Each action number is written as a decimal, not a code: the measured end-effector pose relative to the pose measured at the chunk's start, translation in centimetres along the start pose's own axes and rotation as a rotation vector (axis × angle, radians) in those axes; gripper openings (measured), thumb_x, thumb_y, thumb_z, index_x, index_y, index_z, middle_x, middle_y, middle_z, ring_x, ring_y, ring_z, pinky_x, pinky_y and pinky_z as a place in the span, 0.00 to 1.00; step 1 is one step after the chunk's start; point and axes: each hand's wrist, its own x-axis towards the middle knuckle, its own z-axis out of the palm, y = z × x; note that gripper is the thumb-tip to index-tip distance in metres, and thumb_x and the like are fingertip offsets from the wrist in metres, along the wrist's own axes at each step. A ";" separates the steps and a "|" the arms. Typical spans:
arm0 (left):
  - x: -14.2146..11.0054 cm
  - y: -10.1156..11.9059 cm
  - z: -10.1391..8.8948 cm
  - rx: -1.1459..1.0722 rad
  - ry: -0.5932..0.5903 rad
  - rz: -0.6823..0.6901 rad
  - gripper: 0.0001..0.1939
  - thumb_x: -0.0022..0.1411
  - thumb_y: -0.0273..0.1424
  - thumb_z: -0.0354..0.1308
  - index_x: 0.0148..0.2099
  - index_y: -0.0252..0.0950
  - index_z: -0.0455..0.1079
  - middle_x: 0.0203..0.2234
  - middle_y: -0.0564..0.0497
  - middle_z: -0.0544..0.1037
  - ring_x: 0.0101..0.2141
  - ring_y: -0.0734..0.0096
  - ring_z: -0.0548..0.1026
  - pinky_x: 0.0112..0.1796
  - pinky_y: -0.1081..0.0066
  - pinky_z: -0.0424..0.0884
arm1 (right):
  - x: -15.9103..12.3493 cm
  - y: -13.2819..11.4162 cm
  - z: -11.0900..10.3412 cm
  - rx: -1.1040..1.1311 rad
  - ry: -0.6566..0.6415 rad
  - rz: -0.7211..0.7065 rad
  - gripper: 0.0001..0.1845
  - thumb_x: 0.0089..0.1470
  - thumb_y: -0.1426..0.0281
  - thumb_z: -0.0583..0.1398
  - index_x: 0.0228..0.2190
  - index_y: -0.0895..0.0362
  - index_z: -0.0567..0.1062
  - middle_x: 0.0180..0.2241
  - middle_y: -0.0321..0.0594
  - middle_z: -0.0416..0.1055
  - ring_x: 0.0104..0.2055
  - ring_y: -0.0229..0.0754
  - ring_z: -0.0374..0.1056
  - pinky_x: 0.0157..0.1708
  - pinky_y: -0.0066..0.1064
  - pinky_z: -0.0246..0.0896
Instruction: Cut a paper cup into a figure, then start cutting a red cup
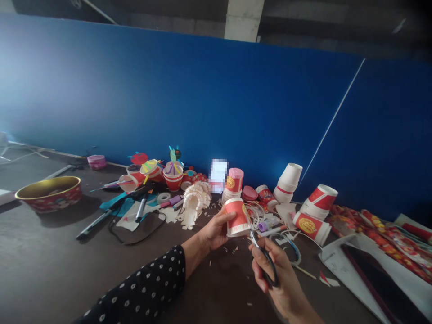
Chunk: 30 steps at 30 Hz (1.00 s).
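Observation:
My left hand [216, 229] grips a red-and-white paper cup [239, 217] lying on its side, with the fingers wrapped around its body. My right hand [275, 274] holds a pair of black-handled scissors [266, 261] by the handles. The blades reach up to the cup's lower edge and seem to touch it. Small white paper scraps [232, 249] lie on the dark table beneath my hands. A white cup cut into a curled fringe [195, 202] stands just beyond my left hand.
Decorated paper cups [173, 177] and scattered pens crowd the table's far side against a blue wall [202, 103]. Stacked paper cups [286, 182] stand to the right, beside red patterned paper [381, 243]. A gold-rimmed red bowl [48, 193] sits at the left.

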 end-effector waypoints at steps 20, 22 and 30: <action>0.1 0.2 0.0 0.010 0.031 0.002 0.25 0.52 0.26 0.57 0.53 0.34 0.58 0.37 0.44 0.74 0.35 0.61 0.74 0.38 0.61 0.69 | 0.1 -0.2 0.1 -0.115 0.038 0.050 0.18 0.49 0.56 0.59 0.25 0.57 0.62 0.14 0.23 0.55 0.10 0.22 0.47 0.10 0.16 0.40; 0.0 0.2 0.1 0.003 0.037 0.000 0.25 0.52 0.26 0.57 0.53 0.34 0.58 0.36 0.45 0.74 0.34 0.62 0.74 0.38 0.61 0.68 | 0.1 -0.1 0.1 -0.112 0.041 0.047 0.17 0.49 0.56 0.59 0.25 0.57 0.62 0.13 0.23 0.55 0.10 0.22 0.47 0.10 0.16 0.40; -0.1 0.3 0.3 0.009 0.049 -0.009 0.22 0.52 0.27 0.57 0.50 0.33 0.60 0.35 0.44 0.74 0.34 0.60 0.74 0.38 0.60 0.68 | 0.0 -0.1 0.4 -0.112 0.048 0.046 0.17 0.50 0.57 0.58 0.25 0.57 0.63 0.13 0.23 0.57 0.10 0.23 0.49 0.10 0.16 0.43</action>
